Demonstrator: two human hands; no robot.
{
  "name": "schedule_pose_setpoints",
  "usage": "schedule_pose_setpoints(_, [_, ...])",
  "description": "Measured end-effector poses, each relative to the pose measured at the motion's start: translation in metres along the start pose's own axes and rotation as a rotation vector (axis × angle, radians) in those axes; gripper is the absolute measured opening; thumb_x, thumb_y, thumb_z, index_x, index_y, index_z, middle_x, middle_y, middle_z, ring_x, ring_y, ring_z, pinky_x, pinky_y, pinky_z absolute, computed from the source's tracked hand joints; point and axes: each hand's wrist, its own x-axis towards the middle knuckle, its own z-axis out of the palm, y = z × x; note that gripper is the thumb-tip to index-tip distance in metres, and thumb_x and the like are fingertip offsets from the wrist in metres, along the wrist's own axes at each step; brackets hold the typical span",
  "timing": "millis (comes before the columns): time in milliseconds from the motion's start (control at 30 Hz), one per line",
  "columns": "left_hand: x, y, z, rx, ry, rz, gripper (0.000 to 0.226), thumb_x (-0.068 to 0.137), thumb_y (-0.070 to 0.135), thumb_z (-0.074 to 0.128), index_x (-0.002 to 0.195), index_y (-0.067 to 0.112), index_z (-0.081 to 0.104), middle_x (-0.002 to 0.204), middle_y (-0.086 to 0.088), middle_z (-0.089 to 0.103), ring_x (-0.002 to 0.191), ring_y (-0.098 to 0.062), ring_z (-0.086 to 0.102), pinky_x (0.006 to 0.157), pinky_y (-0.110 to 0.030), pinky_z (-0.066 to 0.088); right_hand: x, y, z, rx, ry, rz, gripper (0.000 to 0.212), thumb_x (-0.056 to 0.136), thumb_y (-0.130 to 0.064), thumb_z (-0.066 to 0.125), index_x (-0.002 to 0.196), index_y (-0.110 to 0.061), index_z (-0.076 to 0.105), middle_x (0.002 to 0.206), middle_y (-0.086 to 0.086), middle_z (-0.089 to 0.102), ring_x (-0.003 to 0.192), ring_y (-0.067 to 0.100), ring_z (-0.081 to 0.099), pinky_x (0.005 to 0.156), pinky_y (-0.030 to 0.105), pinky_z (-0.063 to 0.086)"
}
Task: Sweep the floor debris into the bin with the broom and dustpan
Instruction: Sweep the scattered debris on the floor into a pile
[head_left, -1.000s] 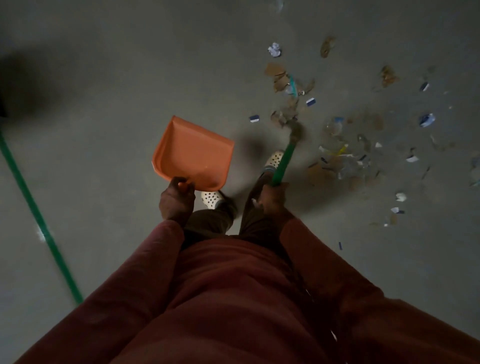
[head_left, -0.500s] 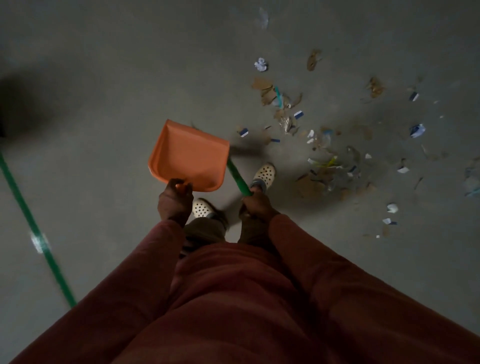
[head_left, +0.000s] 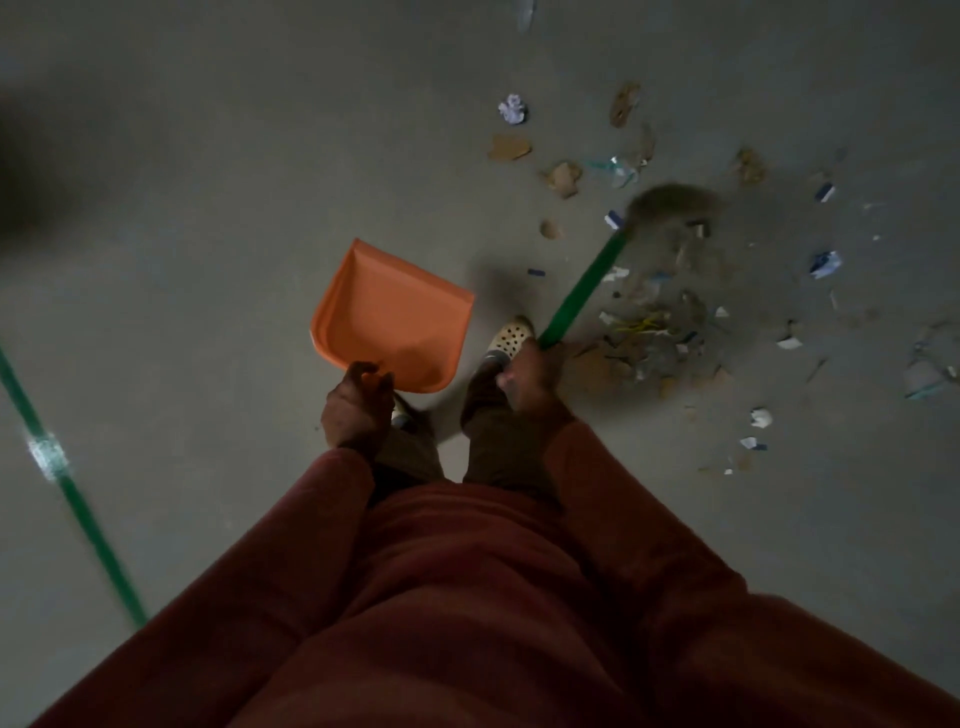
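Head view, looking straight down at a grey floor (head_left: 208, 208). Far to the left of the orange dustpan (head_left: 395, 317), a green line (head_left: 78, 519) runs across the floor on a slant, with a bright glare spot on it. The dustpan sits near the middle of the frame, its wide mouth pointing away from the person. The left hand (head_left: 358, 405) is at the dustpan's near edge, its grip curled round the short orange handle. Dark red sleeves (head_left: 311, 545) and clothing fill the lower part of the frame below the dustpan.

Just right of the dustpan is a pale perforated shoe (head_left: 511, 338). The right hand (head_left: 530, 379) is beside it, its grip wrapped round the green handle of the broom (head_left: 582, 291). The handle slants up and to the right, away from the dustpan, to a brown bristle head that is blurred.

The debris (head_left: 649, 327) lies right of the dustpan and apart from it. A dense patch of paper bits and yellow strips sits beside the broom handle, and small white and blue scraps are scattered further right. Up and to the right of the dustpan lie a crumpled white paper (head_left: 513, 109) and cardboard pieces (head_left: 510, 146).
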Motion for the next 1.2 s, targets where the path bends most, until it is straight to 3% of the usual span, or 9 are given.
schedule_pose_setpoints(233, [0.013,0.022,0.000,-0.020,0.021,-0.008,0.033,0.090,0.046,0.067,0.117,0.028,0.066,0.111,-0.014,0.072,0.105,-0.038,0.066,0.085,-0.040,0.051,-0.005,0.021,-0.041,-0.549,-0.377,-0.337,0.049,0.092,-0.016,0.066,0.137,-0.014,0.047,0.118,0.011,0.065,0.105,0.032,0.064,0.080,0.030,0.046])
schedule_pose_setpoints(367, [0.017,0.028,0.003,-0.017,0.019,0.001,0.032,0.089,0.046,0.067,0.117,0.029,0.066,0.110,-0.014,0.073,0.103,-0.037,0.067,0.085,-0.039,0.051,0.032,0.026,-0.048,-0.568,-0.468,-0.161,0.041,0.077,-0.022,0.072,0.114,-0.018,0.053,0.095,0.013,0.059,0.070,0.025,0.058,0.050,0.026,0.044])
schedule_pose_setpoints(533, [0.012,0.029,0.010,0.016,0.002,-0.003,0.033,0.090,0.047,0.066,0.118,0.030,0.064,0.112,-0.012,0.072,0.104,-0.036,0.067,0.085,-0.039,0.052,0.089,0.039,-0.067,-0.314,-0.274,-0.016,0.017,0.076,-0.023,0.061,0.077,-0.020,0.043,0.070,0.004,0.044,0.036,0.014,0.046,0.047,0.024,0.037])
schedule_pose_setpoints(667, [0.009,0.024,0.008,0.018,0.004,-0.006,0.031,0.089,0.048,0.066,0.116,0.032,0.065,0.109,-0.011,0.073,0.103,-0.035,0.067,0.084,-0.039,0.051,0.066,0.012,-0.062,-0.087,-0.160,-0.006,0.018,0.083,-0.022,0.050,0.099,-0.019,0.042,0.077,0.004,0.047,0.054,0.015,0.051,0.050,0.028,0.043])
schedule_pose_setpoints(733, [0.010,0.020,0.004,0.003,0.005,-0.017,0.032,0.088,0.051,0.065,0.114,0.033,0.064,0.105,-0.009,0.074,0.100,-0.034,0.068,0.083,-0.039,0.053,0.033,0.003,-0.044,0.002,-0.172,0.011,0.040,0.090,-0.026,0.049,0.125,-0.008,0.043,0.096,0.007,0.059,0.078,0.022,0.063,0.062,0.032,0.054])
schedule_pose_setpoints(800, [0.011,0.019,-0.001,-0.007,0.010,-0.022,0.032,0.087,0.052,0.065,0.112,0.032,0.063,0.101,-0.009,0.075,0.098,-0.034,0.069,0.082,-0.040,0.055,0.002,0.000,-0.027,0.046,-0.063,0.005,0.073,0.081,-0.036,0.050,0.149,-0.020,0.029,0.116,0.011,0.063,0.095,0.034,0.068,0.078,0.045,0.060])
schedule_pose_setpoints(1000, [0.013,0.023,-0.016,-0.078,0.101,-0.038,0.031,0.088,0.045,0.068,0.114,0.027,0.066,0.104,-0.015,0.073,0.099,-0.039,0.067,0.081,-0.042,0.053,0.006,-0.004,-0.011,-0.325,-0.158,-0.361,0.038,0.071,-0.045,0.054,0.104,-0.054,0.038,0.095,0.005,0.069,0.075,0.031,0.071,0.065,0.048,0.062])
schedule_pose_setpoints(1100, [0.013,0.025,-0.018,-0.138,0.140,-0.035,0.032,0.088,0.043,0.069,0.114,0.025,0.066,0.105,-0.017,0.072,0.100,-0.041,0.067,0.083,-0.043,0.053,-0.025,-0.041,-0.011,-0.446,-0.366,-0.332,0.038,0.088,-0.022,0.061,0.117,-0.040,0.045,0.080,0.008,0.066,0.052,0.023,0.060,0.043,0.027,0.047])
schedule_pose_setpoints(1200, [0.013,0.026,-0.017,-0.171,0.165,-0.064,0.034,0.088,0.043,0.069,0.116,0.024,0.066,0.107,-0.018,0.072,0.102,-0.042,0.066,0.084,-0.044,0.052,-0.028,-0.065,0.008,-0.458,-0.489,-0.286,0.040,0.089,-0.010,0.062,0.124,-0.026,0.051,0.065,0.008,0.059,0.041,0.017,0.049,0.038,0.022,0.037])
